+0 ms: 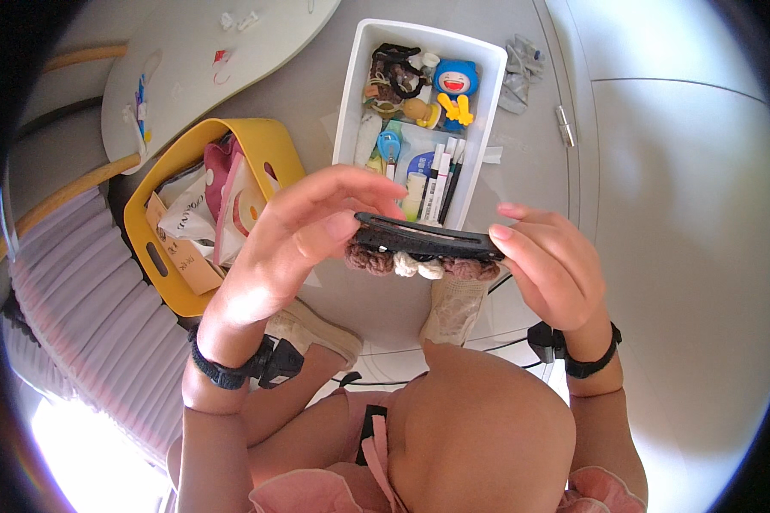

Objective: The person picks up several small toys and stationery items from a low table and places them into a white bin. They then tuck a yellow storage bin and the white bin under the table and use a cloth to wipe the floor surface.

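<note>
A long black hair clip with brown and cream braided or knotted trim along its near side is held up level in front of me. The thumb and fingers of my left hand pinch its left end. At its right end, my right hand grips the tip between thumb and fingers. The clip hangs above the floor, just nearer than a white storage box. Inside that box lie a blue figure with a red mouth, several pens, and dark hair ties.
To the left stands a yellow basket holding packets and a pink item. A round white table with small things on it is at the far left. Crumpled clear plastic lies right of the white box. My feet are below the clip.
</note>
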Available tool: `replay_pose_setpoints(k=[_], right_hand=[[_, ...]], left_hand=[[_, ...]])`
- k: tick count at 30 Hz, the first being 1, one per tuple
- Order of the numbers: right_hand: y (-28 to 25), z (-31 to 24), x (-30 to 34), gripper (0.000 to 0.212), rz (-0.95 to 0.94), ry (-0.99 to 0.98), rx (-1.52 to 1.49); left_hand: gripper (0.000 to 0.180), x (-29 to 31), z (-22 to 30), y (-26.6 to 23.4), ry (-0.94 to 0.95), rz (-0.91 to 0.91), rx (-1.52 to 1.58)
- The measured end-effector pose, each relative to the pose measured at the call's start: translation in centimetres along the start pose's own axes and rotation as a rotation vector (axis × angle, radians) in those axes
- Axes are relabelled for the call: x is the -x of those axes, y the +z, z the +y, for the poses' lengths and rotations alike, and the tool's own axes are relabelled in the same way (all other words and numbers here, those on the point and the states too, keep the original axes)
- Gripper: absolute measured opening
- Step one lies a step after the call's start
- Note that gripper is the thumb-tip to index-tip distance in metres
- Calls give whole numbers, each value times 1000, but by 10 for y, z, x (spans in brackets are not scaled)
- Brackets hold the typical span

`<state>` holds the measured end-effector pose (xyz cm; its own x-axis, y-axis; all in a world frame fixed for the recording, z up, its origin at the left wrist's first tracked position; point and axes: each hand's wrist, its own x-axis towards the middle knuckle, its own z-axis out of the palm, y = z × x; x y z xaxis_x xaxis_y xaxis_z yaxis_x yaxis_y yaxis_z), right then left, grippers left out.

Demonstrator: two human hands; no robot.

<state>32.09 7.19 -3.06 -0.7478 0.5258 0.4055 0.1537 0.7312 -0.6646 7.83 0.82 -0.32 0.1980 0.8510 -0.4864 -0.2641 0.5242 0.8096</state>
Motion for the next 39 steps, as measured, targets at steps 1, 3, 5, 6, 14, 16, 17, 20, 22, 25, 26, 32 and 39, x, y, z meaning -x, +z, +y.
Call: replay_pose_setpoints(k=[1, 3, 5, 6, 14, 16, 17, 20, 22, 25, 26, 32, 39], right_hand=[[0, -1, 0, 34, -6, 5, 7], [-2, -2, 0, 35, 3, -7, 68], [-2, -3, -1, 35, -16, -9, 62], [-2, -3, -1, 35, -30, 2, 45], [1, -3, -1, 35, 32, -8, 88], [2, -3, 0, 38, 35, -5, 76], [3, -3, 0, 39, 8, 107, 4], [11, -3, 3, 39, 50, 383, -332], [18, -1, 5, 32, 133, 609, -791], [28, 6, 7, 31, 120, 683, -942], [29, 7, 8, 31, 107, 678, -936], [29, 9, 7, 27, 171, 1048, -1296], [38, 11, 11, 28, 151, 899, -1044]], left_hand=[[37, 1, 1, 0, -24, 25, -54], [46, 2, 1, 1, -49, 49, -110], [47, 2, 1, 1, -38, 54, -55], [47, 2, 1, 1, -35, 35, -38], [26, -2, -6, 6, 268, 14, -207], [23, -2, -9, 7, 324, 31, -249], [19, -2, -11, 7, 321, 80, -317], [17, -4, -17, 6, 397, 150, -443], [20, -6, -22, 4, 480, 172, -500], [18, -8, -29, 2, 480, 206, -561], [18, -9, -32, 1, 499, 211, -603], [26, -13, -45, 7, 409, 242, -413], [21, -21, -52, 8, 419, 252, -498]])
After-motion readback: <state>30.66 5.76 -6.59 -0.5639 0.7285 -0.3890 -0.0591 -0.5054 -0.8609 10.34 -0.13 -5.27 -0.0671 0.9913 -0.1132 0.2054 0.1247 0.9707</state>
